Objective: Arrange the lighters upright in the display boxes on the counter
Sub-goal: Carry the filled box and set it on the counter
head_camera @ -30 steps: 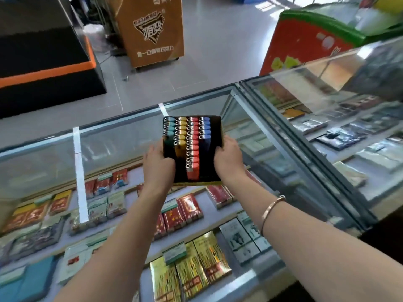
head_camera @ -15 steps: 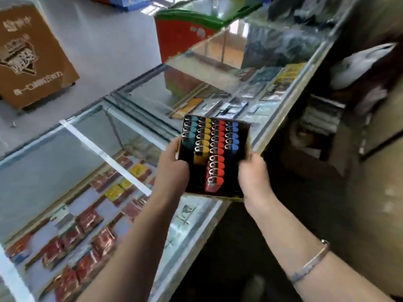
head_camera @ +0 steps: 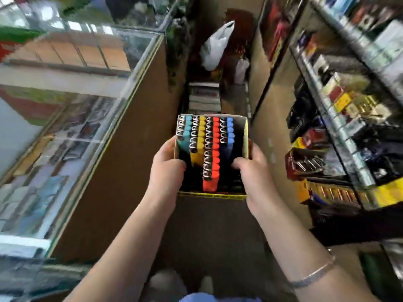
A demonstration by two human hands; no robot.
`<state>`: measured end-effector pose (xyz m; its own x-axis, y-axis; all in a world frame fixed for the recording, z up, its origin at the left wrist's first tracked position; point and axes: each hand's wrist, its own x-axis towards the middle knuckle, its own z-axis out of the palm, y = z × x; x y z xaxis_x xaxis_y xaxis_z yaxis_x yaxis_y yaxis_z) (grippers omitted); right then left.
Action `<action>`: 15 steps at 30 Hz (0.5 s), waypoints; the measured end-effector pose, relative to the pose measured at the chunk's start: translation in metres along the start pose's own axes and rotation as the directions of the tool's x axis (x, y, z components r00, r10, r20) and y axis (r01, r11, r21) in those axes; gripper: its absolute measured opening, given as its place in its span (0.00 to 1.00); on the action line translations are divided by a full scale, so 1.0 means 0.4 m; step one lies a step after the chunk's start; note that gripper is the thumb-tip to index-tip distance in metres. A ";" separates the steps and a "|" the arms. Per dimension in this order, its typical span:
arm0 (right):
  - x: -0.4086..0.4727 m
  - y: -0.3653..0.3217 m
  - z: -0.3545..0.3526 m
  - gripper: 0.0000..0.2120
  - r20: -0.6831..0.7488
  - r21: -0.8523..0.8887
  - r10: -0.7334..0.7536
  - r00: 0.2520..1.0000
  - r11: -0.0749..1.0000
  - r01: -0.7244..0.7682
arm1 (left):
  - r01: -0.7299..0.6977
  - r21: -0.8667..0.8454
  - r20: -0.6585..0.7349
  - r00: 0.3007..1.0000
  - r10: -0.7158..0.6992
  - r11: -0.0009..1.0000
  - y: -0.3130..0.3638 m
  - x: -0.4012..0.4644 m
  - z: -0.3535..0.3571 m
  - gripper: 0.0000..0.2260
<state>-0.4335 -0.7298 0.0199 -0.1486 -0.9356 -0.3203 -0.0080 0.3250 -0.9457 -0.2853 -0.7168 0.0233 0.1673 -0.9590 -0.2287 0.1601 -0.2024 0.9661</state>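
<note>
— What sort of place was shown?

— A small shop was shown, viewed from the narrow aisle behind the glass counter.

— By what was that indicated?

— Rows of packets were laid out under the glass, and the shelves on the right were packed with more boxed goods. A display box of coloured lighters was held in the aisle, and a white plastic bag was seen farther back.

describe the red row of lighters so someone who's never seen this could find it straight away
Start at the open display box held between the left hand and right hand in the aisle. Four coloured rows of lighters stand in it. The red row is third from the left, between yellow and blue, and runs closest to the person.
</note>
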 end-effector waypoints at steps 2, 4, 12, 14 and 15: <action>0.045 -0.006 -0.044 0.25 -0.029 0.018 0.000 1.000 1.000 0.001 | 0.013 0.033 0.052 0.999 -0.015 0.999 0.001 0.045 0.056 0.30; 0.091 -0.014 -0.076 0.26 -0.050 0.027 0.018 0.999 0.999 -0.016 | 0.030 0.066 0.082 0.996 -0.035 0.997 0.003 0.095 0.099 0.30; 0.365 -0.083 -0.113 0.24 -0.163 0.070 0.036 0.986 0.997 -0.025 | 0.103 0.120 0.153 0.981 -0.121 0.987 0.025 0.391 0.232 0.29; 0.439 -0.117 -0.097 0.24 -0.195 0.070 0.034 0.980 0.997 -0.021 | 0.113 0.114 0.174 0.976 -0.132 0.987 0.050 0.478 0.252 0.28; 0.515 -0.144 -0.086 0.23 -0.222 0.079 0.036 0.974 0.997 -0.019 | 0.115 0.108 0.196 0.971 -0.135 0.987 0.070 0.558 0.270 0.28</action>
<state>-0.4978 -0.9366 0.0102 -0.3649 -0.8691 -0.3340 0.0732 0.3308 -0.9408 -0.3485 -0.9580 0.0121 -0.0495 -0.9430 -0.3291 0.0720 -0.3320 0.9405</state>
